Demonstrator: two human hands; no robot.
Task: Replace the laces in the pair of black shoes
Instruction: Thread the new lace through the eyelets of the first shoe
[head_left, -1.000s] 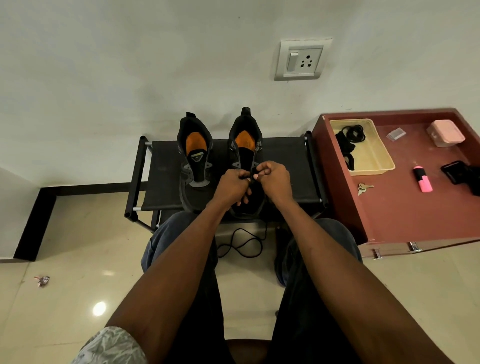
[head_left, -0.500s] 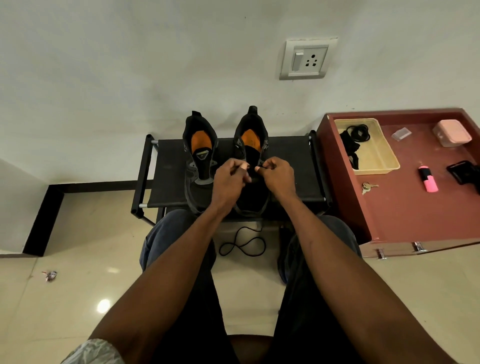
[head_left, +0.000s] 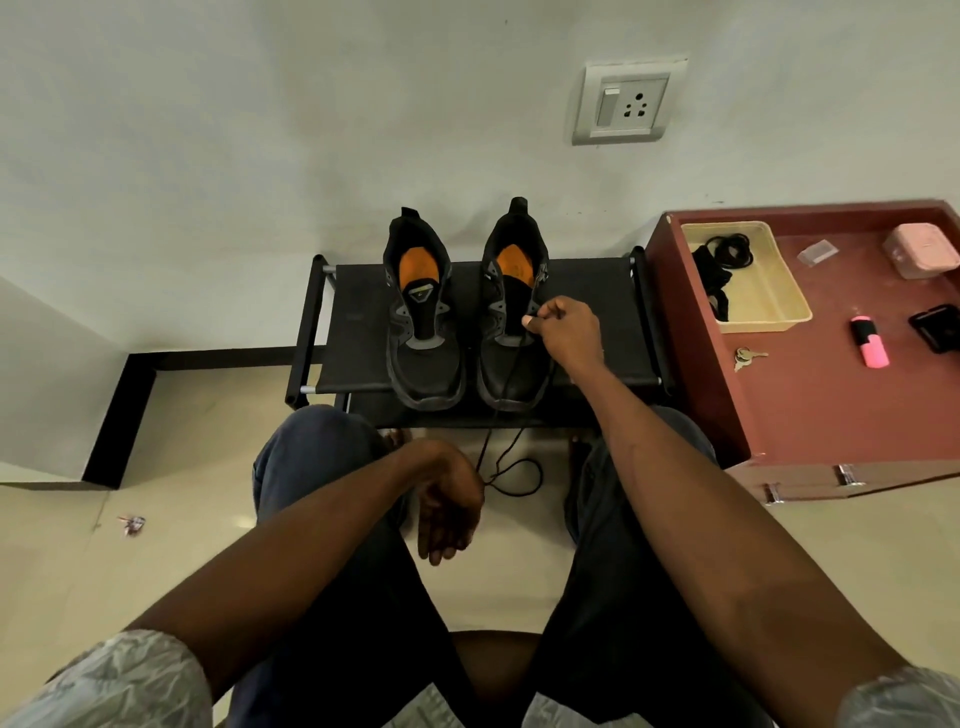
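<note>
Two black shoes with orange insoles stand side by side on a low black rack (head_left: 358, 332). The left shoe (head_left: 423, 338) has no lace. At the right shoe (head_left: 506, 358) my right hand (head_left: 563, 327) pinches a black lace (head_left: 511, 470) beside the right eyelet row. That lace runs down over the toe and loops on the floor between my knees. My left hand (head_left: 449, 506) hangs low by my left knee, fingers loosely curled and pointing down. The lace passes right beside it, and I cannot tell whether they touch.
A maroon cabinet top (head_left: 831, 410) on the right carries a beige tray (head_left: 779, 306) with black laces (head_left: 719, 270), keys (head_left: 745, 357), a pink highlighter (head_left: 870, 345), a pink box (head_left: 919, 252) and a black object (head_left: 937, 325). The wall stands directly behind the rack.
My left hand has left the right shoe and dropped down between my knees. The right hand stays at the shoe's eyelets, still pinching the lace.
</note>
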